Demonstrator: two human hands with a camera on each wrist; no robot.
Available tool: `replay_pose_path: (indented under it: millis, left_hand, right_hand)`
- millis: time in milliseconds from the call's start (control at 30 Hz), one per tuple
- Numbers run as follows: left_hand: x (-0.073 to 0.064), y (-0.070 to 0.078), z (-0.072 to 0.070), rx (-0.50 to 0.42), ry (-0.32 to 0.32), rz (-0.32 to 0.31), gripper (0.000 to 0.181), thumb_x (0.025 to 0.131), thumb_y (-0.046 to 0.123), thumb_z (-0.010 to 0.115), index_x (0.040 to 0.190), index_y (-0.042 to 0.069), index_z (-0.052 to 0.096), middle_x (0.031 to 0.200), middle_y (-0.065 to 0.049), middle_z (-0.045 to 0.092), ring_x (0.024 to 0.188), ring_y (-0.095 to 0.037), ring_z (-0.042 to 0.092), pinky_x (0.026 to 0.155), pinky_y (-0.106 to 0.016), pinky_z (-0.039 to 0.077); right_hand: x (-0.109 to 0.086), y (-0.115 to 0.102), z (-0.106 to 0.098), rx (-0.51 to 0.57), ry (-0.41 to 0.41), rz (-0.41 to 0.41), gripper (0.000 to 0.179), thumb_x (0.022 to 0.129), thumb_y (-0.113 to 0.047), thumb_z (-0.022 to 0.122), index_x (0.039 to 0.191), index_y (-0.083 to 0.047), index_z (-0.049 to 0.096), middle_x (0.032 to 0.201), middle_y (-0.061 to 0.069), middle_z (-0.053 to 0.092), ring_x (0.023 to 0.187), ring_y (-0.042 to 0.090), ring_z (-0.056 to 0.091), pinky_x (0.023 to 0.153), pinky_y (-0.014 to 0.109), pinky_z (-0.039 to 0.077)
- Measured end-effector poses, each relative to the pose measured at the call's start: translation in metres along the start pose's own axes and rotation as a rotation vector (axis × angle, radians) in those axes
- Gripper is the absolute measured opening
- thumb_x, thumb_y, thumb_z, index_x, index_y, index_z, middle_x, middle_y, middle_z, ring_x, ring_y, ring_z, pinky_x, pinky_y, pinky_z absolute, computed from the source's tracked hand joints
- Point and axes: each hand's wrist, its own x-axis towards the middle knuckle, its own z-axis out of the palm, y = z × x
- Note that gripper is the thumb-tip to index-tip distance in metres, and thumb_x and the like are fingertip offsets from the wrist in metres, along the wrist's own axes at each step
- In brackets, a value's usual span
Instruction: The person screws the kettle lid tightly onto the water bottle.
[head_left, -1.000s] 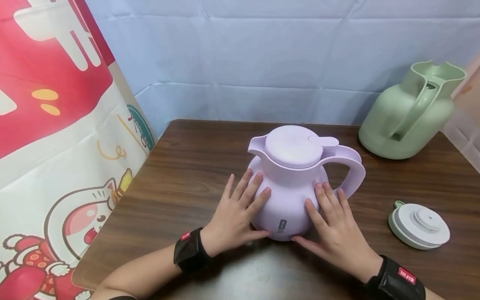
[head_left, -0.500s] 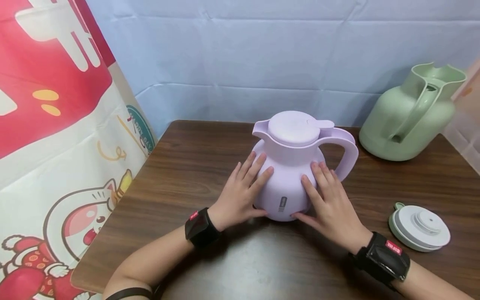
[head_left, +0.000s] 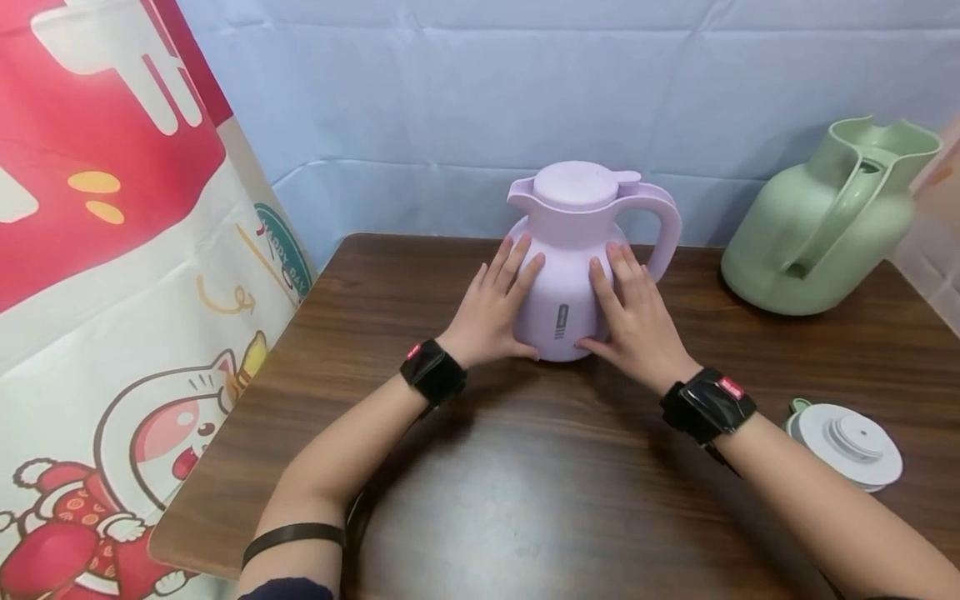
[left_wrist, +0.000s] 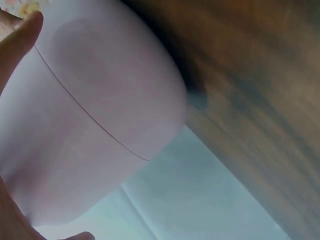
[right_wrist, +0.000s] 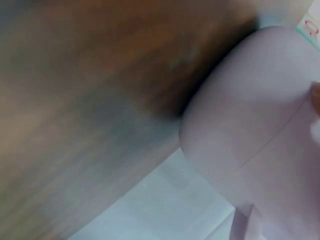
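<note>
A lilac thermos jug stands upright near the back of the table, its lid on, its spout to the left and its handle to the right. My left hand lies against the left side of its body with fingers spread and straight. Against the right side, below the handle, rests my right hand, its fingers straight too. In the left wrist view the jug's body fills the left half, thumb at the edge. The right wrist view shows the jug's lower body and a bit of finger.
At the back right stands a green thermos jug with an open top. A white and green lid lies on the wooden table at the right, partly behind my right forearm. A pale blue cloth hangs behind the table.
Both hands have moved the lilac jug away from me, towards the table's back edge, and slightly left at the end. The green jug and the loose lid have stayed in place.
</note>
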Motion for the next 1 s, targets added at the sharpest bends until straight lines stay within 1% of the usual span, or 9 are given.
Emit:
replay_pose_path:
  millis: [67, 200, 300, 500, 600, 767, 867, 1000]
  left_hand:
    - [0.009, -0.007, 0.004, 0.017, -0.009, -0.014, 0.145, 0.05, 0.066, 0.083, 0.15, 0.018, -0.01, 0.157, -0.009, -0.015, 0.143, -0.028, -0.014, 0.101, -0.062, 0.029]
    - [0.022, -0.019, 0.01, 0.052, -0.028, -0.046, 0.144, 0.05, 0.068, 0.082, 0.15, 0.014, -0.007, 0.156, -0.009, -0.017, 0.142, -0.025, -0.017, 0.1, -0.061, 0.031]
    - [0.03, -0.026, 0.013, 0.065, -0.047, -0.07, 0.143, 0.05, 0.069, 0.081, 0.15, 0.014, -0.005, 0.156, -0.008, -0.017, 0.142, -0.024, -0.018, 0.1, -0.061, 0.031]
    - [0.044, -0.037, 0.017, 0.073, -0.082, -0.108, 0.143, 0.049, 0.07, 0.08, 0.151, 0.015, -0.003, 0.156, -0.006, -0.018, 0.141, -0.023, -0.019, 0.1, -0.061, 0.031]
    - [0.05, -0.042, 0.018, 0.083, -0.116, -0.135, 0.144, 0.049, 0.07, 0.081, 0.151, 0.016, -0.004, 0.156, -0.005, -0.02, 0.141, -0.022, -0.021, 0.1, -0.06, 0.031]
    - [0.056, -0.047, 0.02, 0.059, -0.166, -0.182, 0.144, 0.049, 0.068, 0.082, 0.152, 0.017, -0.006, 0.155, -0.003, -0.023, 0.14, -0.02, -0.023, 0.1, -0.061, 0.03]
    - [0.06, -0.052, 0.023, 0.05, -0.177, -0.204, 0.145, 0.05, 0.069, 0.081, 0.152, 0.018, -0.008, 0.155, -0.002, -0.025, 0.139, -0.019, -0.024, 0.101, -0.061, 0.03]
    - [0.066, -0.059, 0.029, 0.047, -0.166, -0.227, 0.146, 0.049, 0.068, 0.082, 0.152, 0.02, -0.01, 0.154, -0.001, -0.026, 0.139, -0.019, -0.024, 0.1, -0.061, 0.03]
  right_hand:
    - [0.007, 0.006, 0.005, -0.02, -0.007, 0.024, 0.135, 0.053, -0.024, 0.095, 0.153, -0.015, 0.003, 0.154, 0.022, 0.008, 0.141, 0.039, 0.01, 0.108, 0.057, 0.018]
    - [0.018, 0.015, 0.014, -0.036, -0.027, 0.079, 0.13, 0.055, -0.021, 0.094, 0.152, -0.013, 0.008, 0.153, 0.022, 0.008, 0.142, 0.038, 0.007, 0.108, 0.057, 0.018]
    - [0.025, 0.02, 0.019, -0.047, -0.044, 0.119, 0.127, 0.056, -0.019, 0.093, 0.152, -0.013, 0.01, 0.153, 0.022, 0.008, 0.142, 0.038, 0.006, 0.107, 0.058, 0.019]
    - [0.038, 0.031, 0.026, -0.073, -0.107, 0.215, 0.124, 0.06, -0.019, 0.092, 0.152, -0.015, 0.009, 0.155, 0.019, 0.005, 0.143, 0.034, 0.003, 0.105, 0.062, 0.021]
    - [0.043, 0.037, 0.032, -0.069, -0.115, 0.235, 0.123, 0.06, -0.019, 0.092, 0.152, -0.014, 0.009, 0.155, 0.019, 0.005, 0.143, 0.034, 0.003, 0.105, 0.062, 0.021]
    - [0.048, 0.044, 0.04, -0.066, -0.109, 0.242, 0.123, 0.059, -0.018, 0.092, 0.151, -0.013, 0.011, 0.155, 0.021, 0.006, 0.143, 0.034, 0.003, 0.107, 0.059, 0.018]
    - [0.053, 0.047, 0.045, -0.076, -0.111, 0.253, 0.123, 0.06, -0.018, 0.092, 0.152, -0.013, 0.01, 0.155, 0.021, 0.005, 0.143, 0.034, 0.003, 0.108, 0.057, 0.017]
    - [0.059, 0.05, 0.05, -0.09, -0.121, 0.281, 0.122, 0.062, -0.018, 0.091, 0.152, -0.013, 0.009, 0.155, 0.021, 0.005, 0.143, 0.035, 0.002, 0.108, 0.057, 0.018]
